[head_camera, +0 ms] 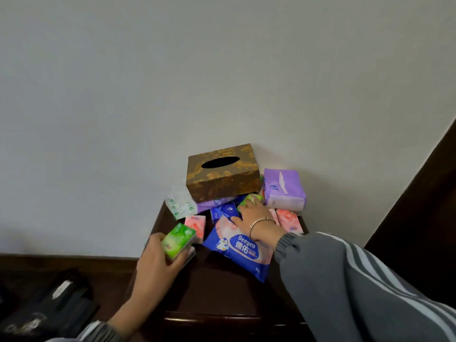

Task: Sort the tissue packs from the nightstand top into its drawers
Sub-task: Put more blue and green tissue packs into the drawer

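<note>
**A:** What is on the dark wooden nightstand worktop (222,287)?

**B:** A heap of soft plastic-wrapped tissue packs, crowded toward the back by the pale wall. Behind them sits a rigid brown-and-gold patterned tissue box (222,172), resting partly on top of some packs. To its right lies a plump purple tissue pack (283,190). In front lies a large flat blue-and-pink wet-wipe pouch (240,248), with small pink rose-printed pocket packs (196,224) on either side.

**A:** And the hands?

**B:** The left hand (158,262) is closed around a small green pocket tissue pack (179,239), held just above the worktop's left side. The right hand (251,213), wearing a thin bangle, reaches into the heap with its fingers curled over a second small green pack (251,199); I judge it is gripping it.

**A:** How would these handle?

**B:** Likely very light and squashy, with slick wrappers. Pinching each across its short sides should hold it. No drawers are visible from this angle.
</note>
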